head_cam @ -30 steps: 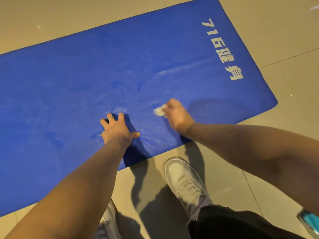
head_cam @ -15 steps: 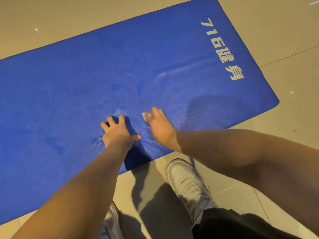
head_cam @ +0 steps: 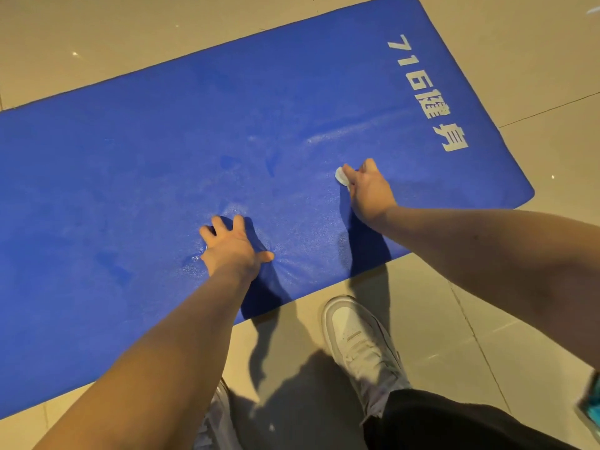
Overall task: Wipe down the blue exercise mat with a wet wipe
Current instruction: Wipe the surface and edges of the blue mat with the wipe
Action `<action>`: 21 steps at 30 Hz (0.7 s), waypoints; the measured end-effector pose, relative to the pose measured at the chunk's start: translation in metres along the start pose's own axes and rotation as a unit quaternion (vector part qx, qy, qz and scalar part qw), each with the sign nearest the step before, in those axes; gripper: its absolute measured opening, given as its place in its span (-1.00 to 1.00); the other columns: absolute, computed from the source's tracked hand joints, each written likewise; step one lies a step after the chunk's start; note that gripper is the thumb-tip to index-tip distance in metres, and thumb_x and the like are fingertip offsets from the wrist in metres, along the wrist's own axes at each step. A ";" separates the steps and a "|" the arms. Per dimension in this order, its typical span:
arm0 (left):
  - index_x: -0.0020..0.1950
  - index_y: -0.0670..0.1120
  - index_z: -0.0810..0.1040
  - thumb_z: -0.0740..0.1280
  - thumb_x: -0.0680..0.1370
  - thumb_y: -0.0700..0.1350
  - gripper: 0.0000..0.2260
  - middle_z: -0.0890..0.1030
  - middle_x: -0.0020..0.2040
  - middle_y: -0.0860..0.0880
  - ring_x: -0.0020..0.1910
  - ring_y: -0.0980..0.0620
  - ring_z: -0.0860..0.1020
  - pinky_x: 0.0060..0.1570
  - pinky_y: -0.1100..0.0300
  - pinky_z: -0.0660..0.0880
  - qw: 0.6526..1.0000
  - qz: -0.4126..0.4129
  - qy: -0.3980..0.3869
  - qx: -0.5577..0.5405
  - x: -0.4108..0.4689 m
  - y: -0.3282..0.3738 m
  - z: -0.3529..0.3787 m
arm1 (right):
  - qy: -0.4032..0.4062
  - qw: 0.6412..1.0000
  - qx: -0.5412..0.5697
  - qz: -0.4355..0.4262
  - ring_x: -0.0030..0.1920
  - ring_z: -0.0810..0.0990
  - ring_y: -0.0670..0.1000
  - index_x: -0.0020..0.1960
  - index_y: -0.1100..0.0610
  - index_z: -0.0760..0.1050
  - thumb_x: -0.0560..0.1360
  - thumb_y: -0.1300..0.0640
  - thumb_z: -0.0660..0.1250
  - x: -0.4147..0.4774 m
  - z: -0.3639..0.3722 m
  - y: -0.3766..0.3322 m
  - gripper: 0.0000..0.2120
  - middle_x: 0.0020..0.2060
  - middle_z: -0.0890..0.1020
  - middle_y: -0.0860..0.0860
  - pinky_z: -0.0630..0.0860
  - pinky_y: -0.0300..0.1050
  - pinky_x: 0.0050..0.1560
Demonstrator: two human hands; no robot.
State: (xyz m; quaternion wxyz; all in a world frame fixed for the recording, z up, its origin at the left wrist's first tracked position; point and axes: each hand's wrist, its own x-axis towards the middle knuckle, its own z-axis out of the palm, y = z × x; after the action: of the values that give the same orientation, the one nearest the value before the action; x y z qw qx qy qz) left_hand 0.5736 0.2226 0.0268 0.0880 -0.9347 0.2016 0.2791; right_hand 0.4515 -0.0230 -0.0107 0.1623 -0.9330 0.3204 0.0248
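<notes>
Tiled floor (head_cam: 535,60) surrounds the mat (head_cam: 130,173), which spans the frame's middle from the left edge to centre-right. The right hand (head_cam: 368,190) has swung rightward from beside the left hand (head_cam: 232,248), so a back-and-forth stroke seems under way. The left fingers are spread and pressing. The right fingers curl around the wipe (head_cam: 341,176) at centre-right. The mat's near edge runs just below the hands, and open mat lies to the upper left.

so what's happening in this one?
A person is leaning over a blue exercise mat laid on a tiled floor. The left hand presses on the mat near its close edge, fingers spread. The right hand grips a small white wet wipe against the mat, nearer the end with the white lettering. Shiny streaks show on the surface around both hands. One white shoe stands on the floor just off the mat.
</notes>
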 end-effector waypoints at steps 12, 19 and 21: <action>0.59 0.10 0.06 0.37 0.47 0.37 -0.17 -0.03 0.58 -0.11 0.53 -0.22 0.02 0.18 -0.13 0.50 1.000 0.016 -0.019 0.007 0.001 -0.004 0.004 | -0.114 0.967 0.052 -0.224 -0.19 0.30 0.05 0.01 0.15 0.49 0.37 0.43 0.33 -0.047 0.054 -0.100 -0.72 -0.19 0.32 0.09 0.19 -0.10 -0.25; 0.49 -0.12 0.27 0.39 0.49 0.32 -0.24 0.17 0.49 -0.12 0.43 -0.20 0.20 0.22 -0.15 0.48 0.997 0.032 0.060 -0.026 0.035 -0.011 -0.019 | -0.051 0.986 -0.014 -0.160 -0.07 0.32 0.02 0.28 0.13 0.49 0.61 0.27 0.16 0.012 0.015 -0.043 -0.71 0.06 0.44 0.13 0.26 -0.24 -0.20; 0.55 -0.06 0.17 0.45 0.44 0.33 -0.14 0.06 0.56 -0.10 0.50 -0.22 0.10 0.32 -0.25 0.38 0.999 0.014 0.039 -0.024 0.050 -0.014 -0.024 | -0.042 0.996 -0.047 -0.058 -0.19 0.31 -0.06 0.09 0.12 0.45 0.63 0.25 0.15 0.028 -0.002 -0.021 -0.87 -0.13 0.41 -0.03 0.29 -0.26 -0.21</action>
State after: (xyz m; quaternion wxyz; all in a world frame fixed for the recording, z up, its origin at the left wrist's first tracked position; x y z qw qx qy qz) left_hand 0.6296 0.2117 0.0198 0.0536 -0.9440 0.2107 0.2483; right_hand 0.4865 -0.0248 -0.0070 0.1324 -0.9548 0.2569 0.0693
